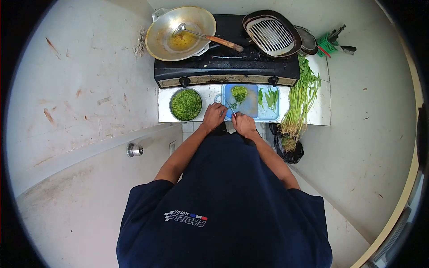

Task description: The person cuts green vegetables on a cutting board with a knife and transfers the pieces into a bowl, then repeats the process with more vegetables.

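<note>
A blue cutting board (267, 114) lies on the counter in front of the stove. My right hand (244, 123) is closed on the handle of a knife (230, 106), whose blade points up and left over the board. At the board's left edge, my left hand (215, 116) rests near the blade with its fingers bent; whatever they hold is too small to make out. Chopped greens (239, 93) form a small pile above the blade. Several whole green leaves (271, 98) lie in the board's right section. Left of the board stands a round bowl of chopped greens (186, 105).
The black stove (228, 67) carries a wok (180, 33) with a ladle (201, 35) and a grill pan (272, 34). Long-stemmed greens (300, 100) hang over the counter's right side, above a black bag (293, 154). A green basket (327, 43) holds utensils at back right.
</note>
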